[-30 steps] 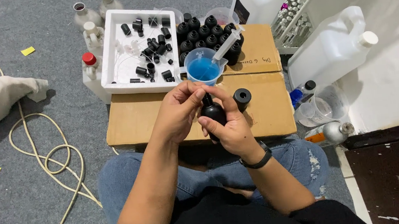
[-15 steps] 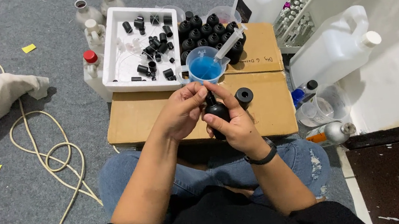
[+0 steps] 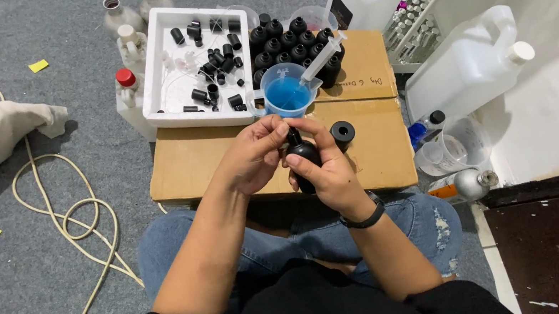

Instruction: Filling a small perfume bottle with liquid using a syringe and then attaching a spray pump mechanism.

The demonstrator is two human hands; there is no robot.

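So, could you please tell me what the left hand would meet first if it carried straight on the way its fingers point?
The left hand points right, at the small black bottle that the right hand holds. It already touches the bottle's neck, so it meets that first.

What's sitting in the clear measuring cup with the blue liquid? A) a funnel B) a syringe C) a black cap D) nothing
B: a syringe leans in the measuring cup, tip down in the blue liquid, barrel slanting up to the right over the rim. The loose black cap lies on the cardboard box instead.
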